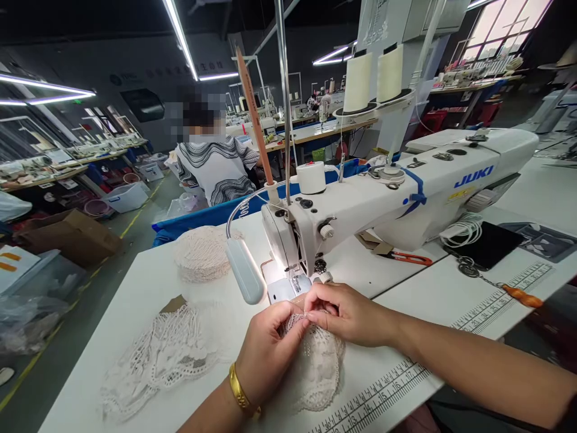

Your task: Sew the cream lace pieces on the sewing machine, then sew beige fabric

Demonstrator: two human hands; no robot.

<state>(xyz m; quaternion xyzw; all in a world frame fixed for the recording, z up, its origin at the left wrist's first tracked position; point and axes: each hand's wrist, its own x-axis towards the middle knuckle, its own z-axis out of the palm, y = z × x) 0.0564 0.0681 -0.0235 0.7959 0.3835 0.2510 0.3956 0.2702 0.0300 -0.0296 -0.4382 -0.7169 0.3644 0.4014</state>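
Observation:
Just in front of the sewing machine's needle plate (282, 290), my left hand (274, 343) and my right hand (345, 313) pinch the edge of a cream lace piece (318, 376). Their fingertips nearly meet, and the lace hangs below them onto the table. A gold bracelet circles my left wrist. The white sewing machine (351, 204) stands right behind my hands, its needle area lit. On the left lies another spread of lace (166, 355), with a round stack of lace (202, 252) behind it.
A grey lamp (246, 270) on a bent neck hangs left of the needle. Orange-handled snips (410, 258), a black phone-like slab (489, 243) and a keychain (518, 294) lie to the right. Ruler markings (378, 391) run along the front edge. A person (214, 162) sits beyond the table.

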